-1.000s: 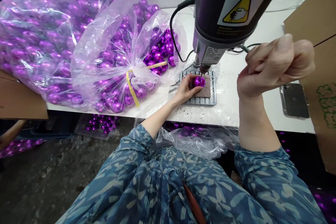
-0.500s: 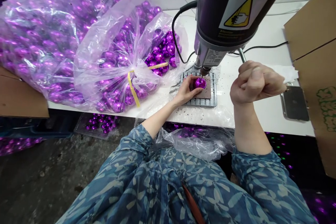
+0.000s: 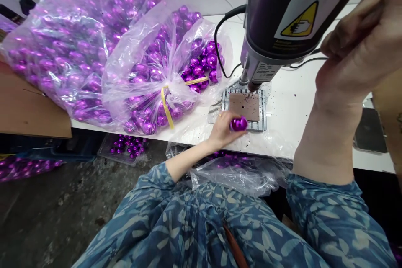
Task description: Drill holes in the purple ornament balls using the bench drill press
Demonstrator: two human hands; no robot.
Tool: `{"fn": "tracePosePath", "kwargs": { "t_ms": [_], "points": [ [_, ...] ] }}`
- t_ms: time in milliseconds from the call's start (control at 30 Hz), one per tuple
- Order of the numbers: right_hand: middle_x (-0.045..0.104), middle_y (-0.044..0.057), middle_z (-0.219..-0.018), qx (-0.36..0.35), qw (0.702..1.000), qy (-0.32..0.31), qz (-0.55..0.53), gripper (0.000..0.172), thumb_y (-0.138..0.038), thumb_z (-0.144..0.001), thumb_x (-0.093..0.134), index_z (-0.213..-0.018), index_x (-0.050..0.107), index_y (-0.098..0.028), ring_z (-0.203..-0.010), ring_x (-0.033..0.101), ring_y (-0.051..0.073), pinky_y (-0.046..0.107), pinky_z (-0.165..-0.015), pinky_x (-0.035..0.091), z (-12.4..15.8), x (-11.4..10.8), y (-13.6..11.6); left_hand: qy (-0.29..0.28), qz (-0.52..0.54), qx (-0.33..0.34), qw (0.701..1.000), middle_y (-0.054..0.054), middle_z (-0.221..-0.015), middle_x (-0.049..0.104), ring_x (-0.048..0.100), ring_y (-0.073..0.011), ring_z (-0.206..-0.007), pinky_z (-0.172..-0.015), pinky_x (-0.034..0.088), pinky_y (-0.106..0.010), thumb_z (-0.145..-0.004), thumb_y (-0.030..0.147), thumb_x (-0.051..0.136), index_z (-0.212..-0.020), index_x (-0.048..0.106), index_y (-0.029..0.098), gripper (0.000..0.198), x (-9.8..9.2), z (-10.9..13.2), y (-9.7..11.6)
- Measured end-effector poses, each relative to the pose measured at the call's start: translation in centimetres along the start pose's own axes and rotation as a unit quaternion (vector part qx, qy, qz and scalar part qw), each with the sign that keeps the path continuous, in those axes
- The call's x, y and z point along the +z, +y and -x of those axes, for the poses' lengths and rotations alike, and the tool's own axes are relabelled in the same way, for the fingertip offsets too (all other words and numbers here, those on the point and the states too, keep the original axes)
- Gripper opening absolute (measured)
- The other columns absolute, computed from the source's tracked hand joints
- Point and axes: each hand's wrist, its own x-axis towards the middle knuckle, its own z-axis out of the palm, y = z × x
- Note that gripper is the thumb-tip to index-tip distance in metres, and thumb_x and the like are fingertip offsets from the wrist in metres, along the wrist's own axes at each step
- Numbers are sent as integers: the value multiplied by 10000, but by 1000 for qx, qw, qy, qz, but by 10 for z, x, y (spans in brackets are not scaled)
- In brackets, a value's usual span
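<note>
My left hand point(image 3: 222, 130) pinches a shiny purple faceted ball point(image 3: 240, 124) between thumb and fingers, just over the front edge of the drill press base point(image 3: 263, 124). On that base lies a brown board point(image 3: 250, 111) with a small dark hole and scattered shavings. The drill press point(image 3: 290, 52) stands above it, its chuck point(image 3: 253, 86) clear of the board. My right hand point(image 3: 364, 46) is raised high beside the motor housing, its fingers curled round the press lever; the lever itself is hidden by the hand.
A large clear bag point(image 3: 78, 46) of purple balls, tied with yellow ribbon point(image 3: 167, 109), fills the table's left. Clear plastic point(image 3: 241, 173) hangs at the front edge. A phone point(image 3: 370, 130) lies right, near a cardboard box point(image 3: 389, 113). A bin point(image 3: 125, 148) of balls sits below.
The purple ball has come off the board under the drill, toward me, in my left hand. My right hand has gone up with the lever, and the chuck has risen.
</note>
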Motion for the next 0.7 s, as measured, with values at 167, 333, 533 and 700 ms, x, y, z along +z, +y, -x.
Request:
{"fn": "tracePosePath", "kwargs": {
  "t_ms": [167, 333, 533, 700],
  "points": [
    [230, -57, -484, 27, 1000, -16, 2, 510, -224, -966, 610, -585, 272, -197, -354, 327, 25, 255, -451, 46, 1, -7, -2, -203, 14, 111, 973, -3, -846, 729, 684, -234, -745, -704, 603, -420, -909, 771, 695, -990, 719, 357, 422, -25, 37, 32],
    [246, -50, -448, -13, 1000, 7, -23, 521, -187, -953, 604, -544, 280, -186, -368, 325, 28, 281, -483, 48, 5, -3, -6, -60, -29, 36, 997, -78, -971, 743, 689, -265, -932, -911, 586, -493, -1095, 365, 521, -996, 699, 266, 226, -61, -48, -18],
    [179, -36, -447, -7, 998, 11, -57, 518, -218, -905, 618, -501, 296, -193, -344, 272, 50, 277, -465, 5, 7, -1, -7, 18, -142, -130, 981, -117, -1147, 684, 595, -389, -1296, -1193, 431, -605, -880, 25, 648, -1018, 740, 217, 254, -73, -168, -115],
    [155, -28, -432, -46, 997, -2, -62, 542, -255, -889, 631, -485, 276, -193, -326, 273, 59, 294, -470, -16, 6, 1, -1, 16, -135, -149, 979, -135, -1292, 634, 594, -401, -1352, -1227, 408, -590, -821, 25, 759, -1145, 707, 208, 376, -62, -178, -136]
  ]
}}
